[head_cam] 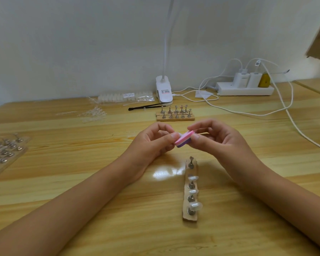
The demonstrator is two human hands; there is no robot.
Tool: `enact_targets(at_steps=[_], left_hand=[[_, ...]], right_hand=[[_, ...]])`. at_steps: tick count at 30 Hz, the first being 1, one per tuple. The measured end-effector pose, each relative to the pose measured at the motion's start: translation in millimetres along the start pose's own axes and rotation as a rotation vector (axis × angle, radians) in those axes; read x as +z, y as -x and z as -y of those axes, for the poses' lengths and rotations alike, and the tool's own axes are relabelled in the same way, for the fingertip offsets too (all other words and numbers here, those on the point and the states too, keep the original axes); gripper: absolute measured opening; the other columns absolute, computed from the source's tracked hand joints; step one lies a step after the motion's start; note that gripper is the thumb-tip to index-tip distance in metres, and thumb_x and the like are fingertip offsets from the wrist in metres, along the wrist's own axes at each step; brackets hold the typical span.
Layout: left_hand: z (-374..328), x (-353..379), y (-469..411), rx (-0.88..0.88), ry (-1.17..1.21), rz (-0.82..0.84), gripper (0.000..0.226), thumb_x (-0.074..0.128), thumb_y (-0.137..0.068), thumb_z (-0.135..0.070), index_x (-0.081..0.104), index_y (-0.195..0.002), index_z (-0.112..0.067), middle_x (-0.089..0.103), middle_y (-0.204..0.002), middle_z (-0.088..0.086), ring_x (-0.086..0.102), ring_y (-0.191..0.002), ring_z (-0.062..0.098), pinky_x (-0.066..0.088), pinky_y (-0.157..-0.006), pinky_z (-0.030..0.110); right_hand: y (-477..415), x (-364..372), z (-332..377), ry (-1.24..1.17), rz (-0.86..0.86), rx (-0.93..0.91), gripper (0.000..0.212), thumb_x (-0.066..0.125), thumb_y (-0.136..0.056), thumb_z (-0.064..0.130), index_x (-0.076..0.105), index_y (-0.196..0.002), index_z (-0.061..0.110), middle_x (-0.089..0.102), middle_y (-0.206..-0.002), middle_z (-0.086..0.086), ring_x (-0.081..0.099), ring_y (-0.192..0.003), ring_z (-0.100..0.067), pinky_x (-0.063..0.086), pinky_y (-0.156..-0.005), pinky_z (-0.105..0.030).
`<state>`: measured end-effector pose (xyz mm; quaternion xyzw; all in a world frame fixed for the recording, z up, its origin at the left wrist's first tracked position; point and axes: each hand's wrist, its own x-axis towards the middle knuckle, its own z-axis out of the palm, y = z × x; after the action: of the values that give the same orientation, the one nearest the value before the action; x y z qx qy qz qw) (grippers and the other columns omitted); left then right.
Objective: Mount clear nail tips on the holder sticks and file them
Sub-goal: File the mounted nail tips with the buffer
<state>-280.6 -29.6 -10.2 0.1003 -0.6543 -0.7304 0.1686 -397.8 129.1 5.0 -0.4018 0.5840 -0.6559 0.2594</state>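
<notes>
The head camera looks down on a wooden table (81,182), and both hands meet above its middle. The right hand (216,139) pinches a small file block (184,139), pink on top and purple below, with the thumb under it and the curled fingers over it. The block is tilted and held in the air, above the table. The left hand (153,143) has its fingers curled, and its thumb and forefinger are pressed together on a small pale thing (179,134) that touches the left end of the block; it is too small to tell what it is. Just beside the right wrist lies a brown strip (190,218) with four holder sticks in a row. The far stick (191,161) is bare, and each of the three nearer ones carries a clear nail tip (195,206). Farther back stands a wooden base (175,118) with more holder sticks. To the left of it are loose clear tips (93,113) and a bag of tips (126,97). At the wall are a white clip lamp (163,91) and a power strip (245,90) with white cables. On the left edge lie clear trays (7,154) with metal holders.
</notes>
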Motion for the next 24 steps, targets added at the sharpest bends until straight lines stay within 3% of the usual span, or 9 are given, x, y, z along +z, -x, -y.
enact_targets(at_steps=[3,8,14,19,24], left_hand=[[-0.3,-0.8,0.6,-0.006,-0.004,0.016,0.012,0.078,-0.078,-0.029,0.069,-0.086,-0.027,0.071,-0.084,-0.003,0.065,-0.079,0.01,0.055,-0.076,0.021],[0.4,-0.9,0.0,0.009,0.014,0.0,0.007,0.076,-0.072,-0.031,0.072,-0.076,-0.034,0.068,-0.078,-0.006,0.06,-0.076,0.008,0.052,-0.081,0.021],[-0.1,-0.7,0.1,0.019,0.051,-0.003,0.008,0.075,-0.078,-0.022,0.07,-0.082,-0.026,0.072,-0.084,0.0,0.067,-0.079,0.01,0.053,-0.074,0.018],[-0.9,-0.1,0.2,0.008,0.002,-0.007,0.009,0.074,-0.077,-0.025,0.072,-0.079,-0.033,0.067,-0.085,0.001,0.06,-0.083,0.013,0.053,-0.084,0.024],[-1.8,0.3,1.6,0.008,-0.023,0.014,0.01,0.077,-0.075,-0.031,0.071,-0.083,-0.031,0.071,-0.088,0.003,0.066,-0.084,0.016,0.055,-0.076,0.024]], right_hand=[[1.7,3.4,-0.4,0.028,0.083,0.002,0.021,0.069,-0.083,0.013,0.067,-0.104,0.01,0.074,-0.098,-0.008,0.073,-0.092,-0.018,0.055,-0.077,-0.02],[-1.6,-3.1,0.9,-0.026,-0.071,-0.013,0.027,0.067,-0.082,0.019,0.067,-0.107,0.008,0.07,-0.102,-0.014,0.072,-0.093,-0.021,0.056,-0.08,-0.022],[-1.6,-2.1,0.6,0.018,0.081,0.018,0.026,0.069,-0.079,0.018,0.068,-0.103,0.008,0.074,-0.096,-0.009,0.073,-0.088,-0.017,0.055,-0.076,-0.02],[-3.1,-7.0,-0.3,0.031,-0.054,-0.006,0.023,0.068,-0.08,0.018,0.069,-0.103,0.014,0.073,-0.097,-0.002,0.072,-0.093,-0.017,0.055,-0.079,-0.019],[1.6,3.2,-1.3,0.073,0.115,0.002,0.025,0.069,-0.08,0.016,0.069,-0.104,0.009,0.075,-0.099,-0.007,0.072,-0.094,-0.018,0.056,-0.081,-0.022]])
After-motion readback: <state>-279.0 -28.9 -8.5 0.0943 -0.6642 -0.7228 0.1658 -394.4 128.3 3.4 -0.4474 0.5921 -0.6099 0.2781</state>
